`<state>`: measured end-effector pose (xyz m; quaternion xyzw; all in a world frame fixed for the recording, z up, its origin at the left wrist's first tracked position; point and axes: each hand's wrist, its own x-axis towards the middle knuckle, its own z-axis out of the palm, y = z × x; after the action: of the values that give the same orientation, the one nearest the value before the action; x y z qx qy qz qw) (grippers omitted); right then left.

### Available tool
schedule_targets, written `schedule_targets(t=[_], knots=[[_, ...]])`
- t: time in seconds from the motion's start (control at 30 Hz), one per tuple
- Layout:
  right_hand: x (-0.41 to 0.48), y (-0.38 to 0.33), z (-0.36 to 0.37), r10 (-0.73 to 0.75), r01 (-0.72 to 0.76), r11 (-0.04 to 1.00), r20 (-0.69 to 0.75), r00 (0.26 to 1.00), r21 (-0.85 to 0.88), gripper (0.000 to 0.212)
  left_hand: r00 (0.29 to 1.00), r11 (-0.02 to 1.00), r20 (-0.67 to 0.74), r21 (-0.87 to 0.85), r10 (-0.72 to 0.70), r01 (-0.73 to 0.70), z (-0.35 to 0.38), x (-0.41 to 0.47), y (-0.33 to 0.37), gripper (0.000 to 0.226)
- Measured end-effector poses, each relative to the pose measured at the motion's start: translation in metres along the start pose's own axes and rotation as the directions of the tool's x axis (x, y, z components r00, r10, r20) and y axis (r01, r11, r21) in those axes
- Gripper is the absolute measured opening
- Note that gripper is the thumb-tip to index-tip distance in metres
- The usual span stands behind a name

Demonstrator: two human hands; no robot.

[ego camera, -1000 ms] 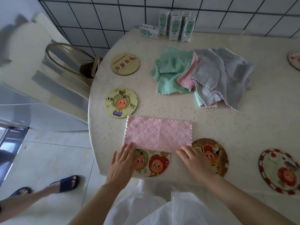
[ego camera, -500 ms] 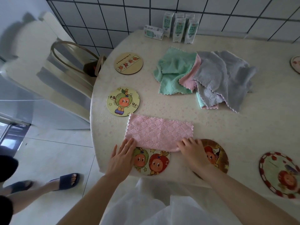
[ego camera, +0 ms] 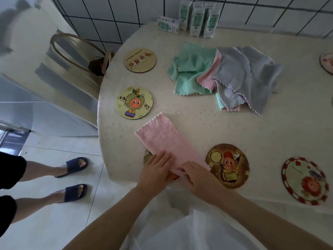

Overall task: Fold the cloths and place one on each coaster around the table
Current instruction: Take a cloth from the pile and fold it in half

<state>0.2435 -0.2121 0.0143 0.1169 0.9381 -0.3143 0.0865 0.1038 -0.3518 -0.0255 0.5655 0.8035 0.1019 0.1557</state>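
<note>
A folded pink cloth (ego camera: 167, 141) lies slanted near the table's front edge, its far end pointing up-left. Both hands meet at its near end. My left hand (ego camera: 155, 170) and my right hand (ego camera: 195, 175) pinch that near end, above a coaster (ego camera: 147, 156) that is almost wholly covered. Around the table lie round picture coasters: a yellow one (ego camera: 134, 103), a tan one (ego camera: 139, 59), a brown one (ego camera: 227, 166), a red-rimmed one (ego camera: 305, 180). A heap of green, pink and grey cloths (ego camera: 225, 74) sits mid-table.
Several milk cartons (ego camera: 194, 17) stand by the tiled wall. A chair (ego camera: 72, 56) is at the table's left. Another person's legs in dark slippers (ego camera: 73, 177) stand on the floor to the left. One more coaster (ego camera: 327, 63) shows at the right edge.
The pink cloth has turned from lying square to slanting, and both hands have come together at its near end, covering the front coaster.
</note>
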Motion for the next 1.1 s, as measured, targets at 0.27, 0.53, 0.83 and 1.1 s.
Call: schedule_targets(t=[0.27,0.53,0.83,1.1], knots=[[0.009,0.005,-0.013,-0.081,0.082,0.996,0.021,0.996,-0.031,0.024,0.992,0.995,-0.067,0.005,0.104,-0.104,0.018,-0.019,-0.013,0.043],[0.030,0.056,-0.001,-0.304,0.374,0.843,0.230,0.924,-0.386,0.070,0.987,0.986,-0.009,0.052,0.158,-0.157,0.020,-0.034,-0.023,0.054],[0.044,0.073,-0.010,-0.359,0.435,0.820,0.259,0.897,-0.372,0.068,0.993,0.936,0.022,-0.333,-0.116,0.117,0.001,-0.027,-0.023,0.038],[0.085,0.061,-0.029,-0.086,0.073,0.989,0.100,0.991,0.128,0.014,0.754,0.415,0.285,-0.695,-0.591,0.588,-0.027,0.008,-0.029,0.026]])
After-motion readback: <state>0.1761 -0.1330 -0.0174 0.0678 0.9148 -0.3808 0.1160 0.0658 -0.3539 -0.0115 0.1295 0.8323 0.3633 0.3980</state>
